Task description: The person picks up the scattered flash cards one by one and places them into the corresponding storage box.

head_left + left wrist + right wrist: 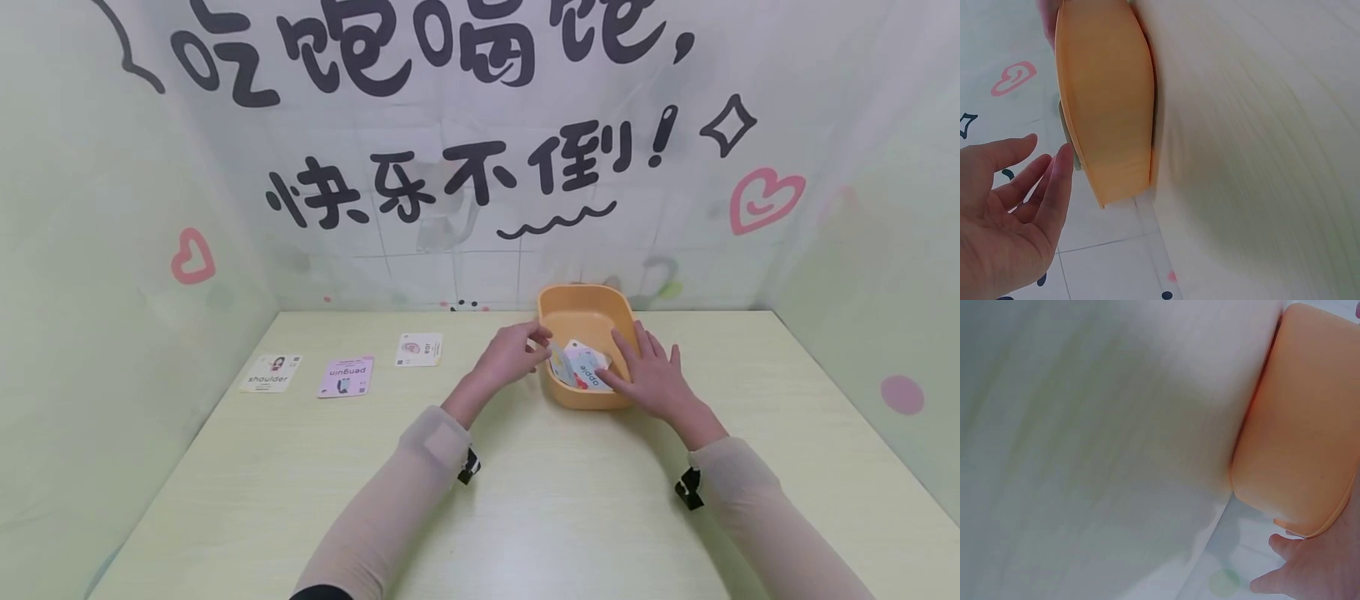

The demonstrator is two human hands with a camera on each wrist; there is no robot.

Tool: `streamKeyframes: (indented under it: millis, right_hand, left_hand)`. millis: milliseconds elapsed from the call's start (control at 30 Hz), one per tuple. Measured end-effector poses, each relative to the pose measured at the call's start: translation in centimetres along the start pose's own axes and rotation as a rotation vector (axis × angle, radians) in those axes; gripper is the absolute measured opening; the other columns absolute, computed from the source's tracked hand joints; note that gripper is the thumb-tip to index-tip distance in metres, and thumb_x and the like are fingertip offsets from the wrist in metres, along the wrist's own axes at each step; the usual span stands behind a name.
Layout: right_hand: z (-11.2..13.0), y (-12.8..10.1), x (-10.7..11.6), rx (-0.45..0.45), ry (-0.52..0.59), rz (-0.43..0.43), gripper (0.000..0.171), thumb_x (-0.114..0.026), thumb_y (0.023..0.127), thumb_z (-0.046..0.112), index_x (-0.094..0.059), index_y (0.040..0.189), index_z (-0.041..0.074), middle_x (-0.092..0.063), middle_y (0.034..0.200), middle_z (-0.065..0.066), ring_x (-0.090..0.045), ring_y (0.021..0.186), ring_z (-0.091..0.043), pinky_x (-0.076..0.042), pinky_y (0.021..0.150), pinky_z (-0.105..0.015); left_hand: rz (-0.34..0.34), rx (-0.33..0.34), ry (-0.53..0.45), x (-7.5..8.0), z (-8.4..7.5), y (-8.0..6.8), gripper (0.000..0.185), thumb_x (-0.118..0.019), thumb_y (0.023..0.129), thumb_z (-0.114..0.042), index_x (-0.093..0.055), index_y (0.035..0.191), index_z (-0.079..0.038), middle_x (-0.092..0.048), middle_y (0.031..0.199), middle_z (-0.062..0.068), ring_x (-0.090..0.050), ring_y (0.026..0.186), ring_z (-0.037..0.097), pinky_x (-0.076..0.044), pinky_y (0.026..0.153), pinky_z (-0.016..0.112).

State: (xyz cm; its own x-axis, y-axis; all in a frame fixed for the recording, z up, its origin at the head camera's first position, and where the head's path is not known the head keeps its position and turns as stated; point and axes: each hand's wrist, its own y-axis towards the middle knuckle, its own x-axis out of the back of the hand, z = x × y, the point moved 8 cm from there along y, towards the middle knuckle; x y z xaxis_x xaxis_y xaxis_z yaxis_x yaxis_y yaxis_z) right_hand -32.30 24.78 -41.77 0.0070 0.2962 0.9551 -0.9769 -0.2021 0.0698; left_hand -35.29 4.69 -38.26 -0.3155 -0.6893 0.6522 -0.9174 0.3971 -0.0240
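Note:
An orange plastic tub (585, 293) stands on the pale table (525, 500), a little right of the middle at the back. Several picture cards lie in it, the top one reading "apple" (590, 367). My left hand (537, 340) reaches over the tub's left rim, its fingertips at the cards. My right hand (621, 360) lies across the right rim with straight fingers touching the apple card. The left wrist view shows the tub's (1107, 100) outer wall, with my left hand's (1016, 206) fingers extended beside it. Only the edge of my right hand (1310, 569) shows beside the tub (1304, 425).
Three cards lie in a row on the table's far left: "shoulder" (270, 373), a pink "penguin" (346, 377), and a white one (419, 349). Printed curtain walls close in the table at the back and on both sides.

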Motion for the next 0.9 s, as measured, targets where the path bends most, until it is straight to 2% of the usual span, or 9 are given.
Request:
streamKeyframes:
  millis: [100,300,367,533,700,900]
  right_hand:
    - [0.1,-0.1,0.0,0.002,0.003,-0.004,0.085,-0.047,0.097,0.059,-0.021,0.159,0.007,-0.005,0.164,-0.031,-0.013,0.147,-0.054,-0.004,0.111,-0.082]
    - [0.4,-0.2,0.1,0.012,-0.003,-0.010,0.083,-0.047,0.098,0.057,-0.022,0.158,0.007,-0.006,0.164,-0.031,-0.015,0.147,-0.054,-0.005,0.110,-0.082]
    - [0.4,-0.2,0.2,0.013,-0.001,-0.012,0.083,-0.048,0.098,0.057,-0.022,0.158,0.007,-0.006,0.163,-0.031,-0.015,0.147,-0.054,-0.005,0.110,-0.083]
    - [0.5,-0.2,0.2,0.008,0.003,-0.007,0.083,-0.047,0.097,0.057,-0.022,0.158,0.006,-0.006,0.164,-0.031,-0.014,0.147,-0.054,-0.005,0.111,-0.082]
    - [0.5,-0.3,0.3,0.007,0.001,-0.006,0.083,-0.047,0.097,0.057,-0.022,0.158,0.006,-0.005,0.163,-0.032,-0.015,0.147,-0.055,-0.005,0.111,-0.082]
    - [0.5,-0.3,0.4,0.009,0.007,-0.005,0.083,-0.047,0.098,0.057,-0.021,0.158,0.006,-0.005,0.164,-0.031,-0.015,0.147,-0.055,-0.005,0.111,-0.082]
  left_hand:
    - [0.035,-0.013,0.057,-0.3,-0.1,-0.2,0.033,-0.062,0.098,-0.017,-0.062,0.130,-0.009,-0.067,0.124,0.007,-0.066,0.101,0.020,-0.059,0.075,0.025]
    - [0.148,-0.095,0.404,-1.6,-0.9,-0.7,0.030,-0.063,0.098,-0.027,-0.068,0.125,-0.017,-0.067,0.129,0.000,-0.062,0.116,0.019,-0.054,0.094,0.034]
    - [0.160,-0.118,0.471,-1.8,-1.2,-0.8,0.031,-0.063,0.097,-0.030,-0.068,0.125,-0.019,-0.067,0.130,-0.001,-0.062,0.116,0.017,-0.054,0.095,0.034]
    - [0.148,-0.133,0.494,-1.7,-1.4,-1.1,0.032,-0.063,0.097,-0.031,-0.066,0.127,-0.020,-0.065,0.129,-0.001,-0.062,0.105,0.013,-0.054,0.085,0.029]
    - [0.118,-0.138,0.503,-1.1,-1.6,-1.4,0.033,-0.062,0.098,-0.031,-0.064,0.130,-0.021,-0.061,0.135,-0.001,-0.061,0.113,0.015,-0.055,0.091,0.033]
    - [0.095,-0.133,0.492,-0.3,-1.4,-1.8,0.035,-0.062,0.099,-0.030,-0.062,0.133,-0.021,-0.063,0.132,-0.003,-0.060,0.118,0.016,-0.054,0.097,0.035]
